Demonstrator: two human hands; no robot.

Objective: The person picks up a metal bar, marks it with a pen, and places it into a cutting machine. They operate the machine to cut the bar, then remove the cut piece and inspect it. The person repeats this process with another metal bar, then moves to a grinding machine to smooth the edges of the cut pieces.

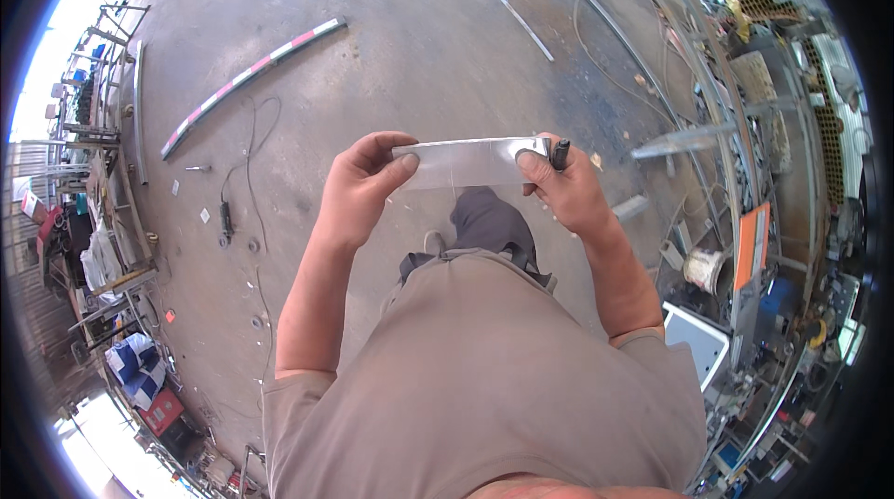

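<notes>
In front of my body I hold up a short silvery metal plate (466, 164) with a thin bright upper edge. My left hand (374, 173) pinches its left end, thumb on the face and fingers behind. My right hand (566, 182) grips the right end, its thumb pressed on the shiny corner. A black marker-like stick (561, 155) pokes up between the fingers of that same hand; its lower part is hidden. A faint vertical line runs down the plate's face.
A red-and-white striped bar (251, 74) lies on the floor at the far left. Near it are an angle grinder (225, 222) and its cord. A thin metal strip (508, 10) lies ahead. Metal racks and a white bucket (705, 270) crowd the right.
</notes>
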